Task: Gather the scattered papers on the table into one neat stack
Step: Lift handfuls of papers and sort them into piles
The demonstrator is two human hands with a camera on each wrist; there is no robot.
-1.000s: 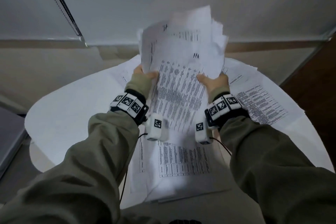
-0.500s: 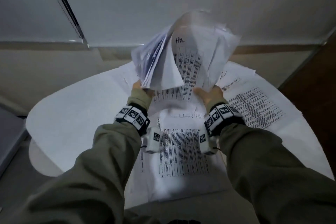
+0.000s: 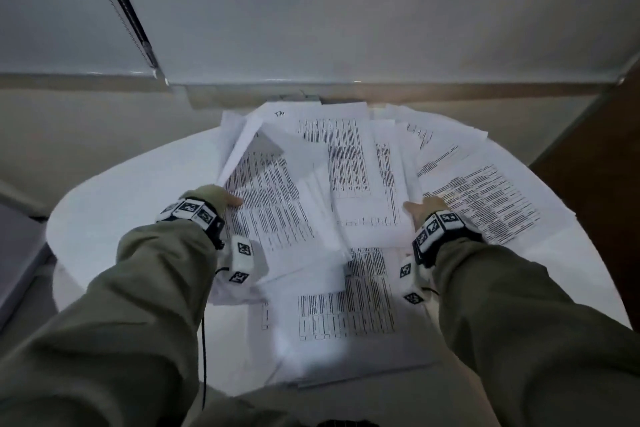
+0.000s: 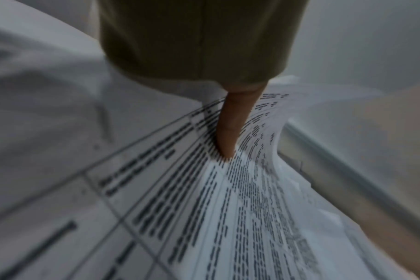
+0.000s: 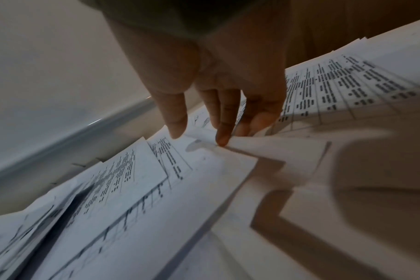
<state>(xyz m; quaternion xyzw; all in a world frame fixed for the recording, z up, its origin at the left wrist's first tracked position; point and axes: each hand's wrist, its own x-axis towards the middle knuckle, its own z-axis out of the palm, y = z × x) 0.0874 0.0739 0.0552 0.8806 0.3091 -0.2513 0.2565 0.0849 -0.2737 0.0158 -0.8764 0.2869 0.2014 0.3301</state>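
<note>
Bundle of papers (image 3: 311, 191), raised upright between the hands a second ago, now down flat and fanned out loose over the sheets on the tabletop (image 3: 114, 215). Hands spread wider apart: left hand (image 3: 221, 199) with thumb on the bundle's left edge, right hand (image 3: 424, 206) with straight fingers at its right edge.

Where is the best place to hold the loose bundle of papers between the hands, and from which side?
Probably by its two long side edges. The bundle of papers lies fanned and uneven, so the left hand can press in from the left and the right hand from the right, squeezing the sheets together.
</note>
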